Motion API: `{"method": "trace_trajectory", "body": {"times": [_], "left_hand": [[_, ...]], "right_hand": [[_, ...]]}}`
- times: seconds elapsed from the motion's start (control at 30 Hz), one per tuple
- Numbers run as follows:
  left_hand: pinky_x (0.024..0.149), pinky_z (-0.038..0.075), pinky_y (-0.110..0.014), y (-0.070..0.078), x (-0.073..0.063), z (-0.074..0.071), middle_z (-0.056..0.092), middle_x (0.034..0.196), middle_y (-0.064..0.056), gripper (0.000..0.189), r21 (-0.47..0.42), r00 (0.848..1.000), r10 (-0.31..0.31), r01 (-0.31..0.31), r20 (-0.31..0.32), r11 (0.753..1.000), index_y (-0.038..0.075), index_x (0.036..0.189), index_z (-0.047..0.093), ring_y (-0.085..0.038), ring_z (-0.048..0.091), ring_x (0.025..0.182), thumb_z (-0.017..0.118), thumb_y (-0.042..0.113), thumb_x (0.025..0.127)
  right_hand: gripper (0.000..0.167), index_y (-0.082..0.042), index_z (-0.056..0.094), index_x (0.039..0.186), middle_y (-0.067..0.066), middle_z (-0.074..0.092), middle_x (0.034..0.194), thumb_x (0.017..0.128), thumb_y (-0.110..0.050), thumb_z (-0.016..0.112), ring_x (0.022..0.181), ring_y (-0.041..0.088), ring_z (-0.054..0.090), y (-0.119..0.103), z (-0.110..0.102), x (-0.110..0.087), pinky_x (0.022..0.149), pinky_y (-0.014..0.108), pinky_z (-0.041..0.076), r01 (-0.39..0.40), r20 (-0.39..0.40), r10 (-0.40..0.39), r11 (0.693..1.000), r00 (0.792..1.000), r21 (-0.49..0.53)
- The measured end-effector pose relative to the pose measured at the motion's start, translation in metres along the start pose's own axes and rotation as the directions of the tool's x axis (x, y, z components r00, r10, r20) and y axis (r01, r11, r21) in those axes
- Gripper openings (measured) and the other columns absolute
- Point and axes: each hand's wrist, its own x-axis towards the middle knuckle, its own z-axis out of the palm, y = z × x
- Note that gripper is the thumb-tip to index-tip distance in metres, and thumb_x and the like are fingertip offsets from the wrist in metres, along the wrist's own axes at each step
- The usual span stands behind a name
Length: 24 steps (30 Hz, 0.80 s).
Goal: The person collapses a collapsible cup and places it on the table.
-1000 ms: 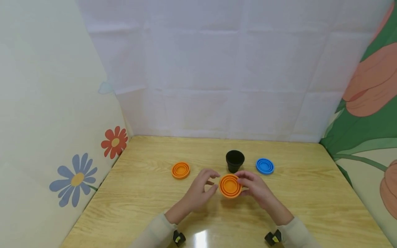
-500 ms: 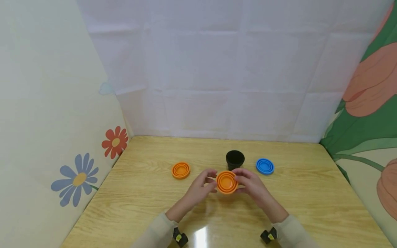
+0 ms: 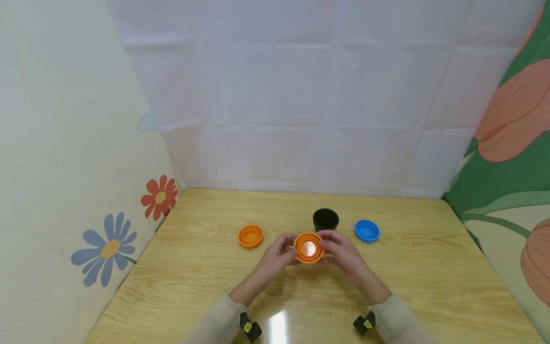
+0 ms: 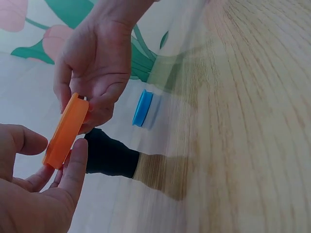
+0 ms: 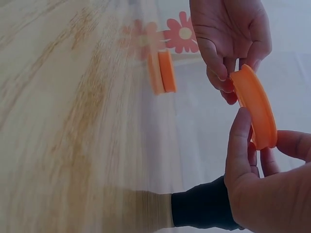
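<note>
Both hands hold one orange collapsible cup (image 3: pixel 308 249), folded flat into rings, above the table in the head view. My left hand (image 3: pixel 274 259) pinches its left edge, thumb on the near face and fingers behind. On the opposite edge my right hand (image 3: pixel 346 255) has the same kind of pinch. Seen side-on in the left wrist view, the folded cup (image 4: pixel 67 132) is a thin tilted disc between the two hands. The right wrist view shows its grooved side (image 5: pixel 257 108). Just beyond the hands a black cup (image 3: pixel 325 219) stands upright, its lower part hidden.
A second orange folded cup (image 3: pixel 250 236) lies flat on the wooden table (image 3: pixel 193 272) to the left. To the right lies a blue folded cup (image 3: pixel 367 231). A white cloth (image 3: pixel 275 95) hangs behind the table, with flower-printed panels at both sides.
The orange cup has moved left and slightly away from me, tilting up. My left hand, apart from it a second ago, now grips its left edge. The other cups have stayed put.
</note>
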Motion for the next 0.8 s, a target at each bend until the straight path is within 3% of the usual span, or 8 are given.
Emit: {"method": "trace_trajectory", "body": {"times": [0.3,0.43,0.8], "left_hand": [[0.089,0.060,-0.039,-0.003,0.003,-0.007,0.056,0.128,-0.019,0.043,0.016,0.998,-0.032,0.033,-0.051,0.999,-0.002,0.141,0.048,-0.020,0.060,0.103,0.054,0.004,0.100],[0.089,0.059,-0.044,-0.005,0.004,-0.010,0.056,0.125,-0.021,0.042,0.011,0.998,-0.009,0.009,-0.055,1.000,-0.004,0.140,0.049,-0.020,0.061,0.103,0.054,0.002,0.099],[0.085,0.061,-0.039,-0.012,0.006,-0.027,0.055,0.121,-0.021,0.041,0.019,0.999,0.019,-0.019,-0.048,1.000,-0.005,0.138,0.051,-0.022,0.061,0.102,0.053,0.001,0.097]], "right_hand": [[0.035,-0.003,0.058,0.135,0.015,0.060,0.129,0.101,-0.013,0.059,0.104,0.023,0.063,0.006,0.006,0.010,0.084,0.042,0.061,0.005,0.010,-0.005,1.000,1.000,0.020],[0.037,-0.004,0.058,0.136,0.015,0.060,0.130,0.101,-0.013,0.059,0.104,0.023,0.065,0.008,0.009,0.013,0.084,0.042,0.061,0.009,0.035,-0.010,1.000,0.999,0.024],[0.036,-0.002,0.059,0.135,0.017,0.061,0.130,0.100,-0.009,0.058,0.102,0.023,0.066,0.013,0.021,0.028,0.085,0.044,0.061,0.005,0.056,-0.008,0.999,0.998,0.051]]}}
